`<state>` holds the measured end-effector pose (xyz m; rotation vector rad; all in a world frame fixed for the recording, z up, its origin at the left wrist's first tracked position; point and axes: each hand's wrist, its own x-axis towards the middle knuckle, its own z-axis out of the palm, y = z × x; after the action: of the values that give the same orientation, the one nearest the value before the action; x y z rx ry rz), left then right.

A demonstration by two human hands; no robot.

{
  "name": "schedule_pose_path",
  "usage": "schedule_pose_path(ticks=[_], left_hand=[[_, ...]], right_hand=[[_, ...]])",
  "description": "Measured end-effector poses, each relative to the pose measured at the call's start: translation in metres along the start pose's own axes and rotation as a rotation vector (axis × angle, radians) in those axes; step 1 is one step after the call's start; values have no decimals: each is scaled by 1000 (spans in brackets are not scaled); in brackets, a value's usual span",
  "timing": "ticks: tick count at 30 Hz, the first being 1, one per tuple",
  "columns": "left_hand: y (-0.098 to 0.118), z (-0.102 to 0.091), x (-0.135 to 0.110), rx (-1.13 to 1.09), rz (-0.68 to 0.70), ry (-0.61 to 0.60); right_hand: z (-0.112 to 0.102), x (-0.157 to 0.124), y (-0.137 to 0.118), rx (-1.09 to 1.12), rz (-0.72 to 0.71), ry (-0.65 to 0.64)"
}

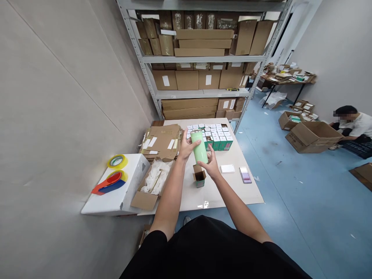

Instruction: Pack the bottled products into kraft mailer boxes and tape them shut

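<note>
A light green tumbler with a shiny rim is tilted in the air between my hands. My left hand is closed round its upper part, with the thumb across the side. My right hand grips it near the base from the right. Just below stands a small green box, its brown flaps up and its top open. Behind the tumbler, several green and white boxes stand in close rows. A white stack of cards or papers lies right of my right hand, beside a small purple and white stack.
Flattened cardboard and a carton of white wrapping line the table's left. A white box bears yellow tape rolls and a red-and-blue tape dispenser. Shelving stands behind. Another person crouches at far right near a carton.
</note>
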<state>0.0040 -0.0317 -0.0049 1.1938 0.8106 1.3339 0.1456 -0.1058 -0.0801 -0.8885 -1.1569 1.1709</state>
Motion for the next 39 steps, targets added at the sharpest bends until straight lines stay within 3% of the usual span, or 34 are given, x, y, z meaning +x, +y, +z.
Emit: schedule_pose_path(ticks=[4,10,15,20,26,31,36,39], left_hand=[[2,-4,1,39,6,2],[1,-7,5,3,-17,-46],[-2,-7,7,38,6,44],[-3,-8,8,-4,-2,-4],[-3,-9,8,48,-40,-2],[-6,-10,10,22,-64,-28],[-11,-7,8,18,-61,-2],[-12,-7,7,36,-62,18]], right_hand=[[1,0,-1,-50,-13,63],[0,3,-3,56,35,-20],[3,3,-3,-78,-16,110],[6,0,-5,-21,5,10],[3,-1,-3,-74,-21,95],[1,-1,1,-33,-3,27],[-1,0,1,-56,3,61],[-4,1,2,-35,6,20]])
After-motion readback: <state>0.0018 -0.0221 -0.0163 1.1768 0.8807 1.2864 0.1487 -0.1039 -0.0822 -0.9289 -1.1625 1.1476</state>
